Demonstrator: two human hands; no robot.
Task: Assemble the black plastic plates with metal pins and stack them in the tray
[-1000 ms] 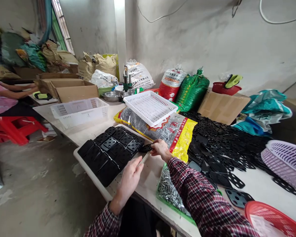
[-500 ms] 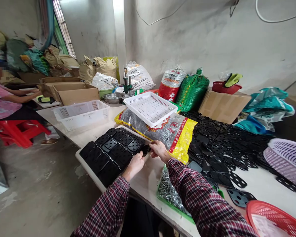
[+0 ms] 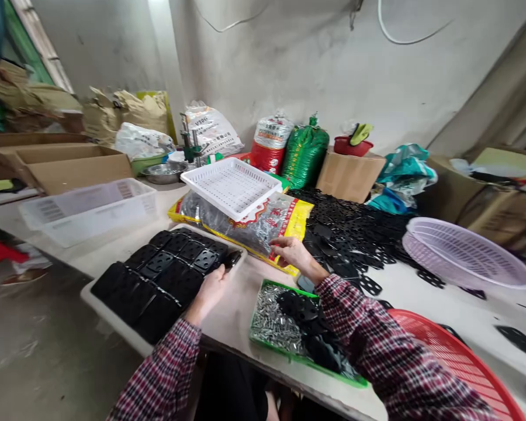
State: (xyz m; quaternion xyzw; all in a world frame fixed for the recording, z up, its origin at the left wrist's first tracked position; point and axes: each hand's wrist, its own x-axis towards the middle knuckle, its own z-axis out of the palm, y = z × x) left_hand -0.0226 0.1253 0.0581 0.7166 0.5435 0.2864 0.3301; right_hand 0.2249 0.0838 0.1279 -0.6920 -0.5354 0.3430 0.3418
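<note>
My left hand (image 3: 210, 291) is closed on a small black plate (image 3: 232, 259) at the right rim of a white tray (image 3: 90, 298). Neat rows of black plates (image 3: 160, 263), some with round holes, fill that tray. My right hand (image 3: 294, 252) hovers near the front edge of a yellow-and-clear printed bag (image 3: 263, 219), its fingers loosely bent and apart with nothing visible in them. Below my right forearm lies a green tray (image 3: 269, 349) holding small shiny metal pins (image 3: 274, 318) and loose black pieces (image 3: 304, 310).
A shallow white basket (image 3: 232, 187) rests on the printed bag. Behind my right hand spreads a heap of black plates (image 3: 350, 228). A lilac basket (image 3: 464, 251) and a red basket (image 3: 447, 345) stand to the right, a clear bin (image 3: 92, 210) to the left. Sacks line the wall.
My view has turned right. My right hand has let go of the small black plate and moved away to the right; my left hand keeps hold of it by the tray.
</note>
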